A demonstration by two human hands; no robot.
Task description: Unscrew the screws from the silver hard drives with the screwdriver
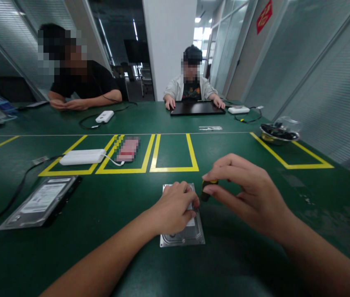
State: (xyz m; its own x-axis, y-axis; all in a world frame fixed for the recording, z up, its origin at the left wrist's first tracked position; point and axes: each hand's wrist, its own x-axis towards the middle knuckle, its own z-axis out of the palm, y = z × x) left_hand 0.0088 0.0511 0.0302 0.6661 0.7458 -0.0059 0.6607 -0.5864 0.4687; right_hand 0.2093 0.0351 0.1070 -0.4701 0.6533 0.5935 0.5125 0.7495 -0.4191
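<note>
Up close, two bare arms reach in, one from the bottom left and one from the bottom right. The left hand (175, 208) lies over a silver hard drive (197, 234), back side up, with its fingers bent down. It hides much of the drive, and I cannot tell if it grips anything. The drive lies flat on the green table (116, 206), under the left hand and to the left of the right hand (249, 187). That right hand makes a narrow pinch, thumb below and fingers arched above. It holds a small dark piece with some yellow (205, 194) just beside the drive's far right corner.

Well off to the left lies another hard drive (43, 200) with a white label. Farther on, yellow tape (175, 169) marks out boxes. A white power strip (82, 157) and a blurred pink phone (128, 149) lie on that part, and a bowl (278, 138) of dark things sits to the right. Across the table, a person in a pale jacket (177, 87) touches a flat black screen (198, 108). Another person in a black shirt (91, 78) leans on the table at the left.
</note>
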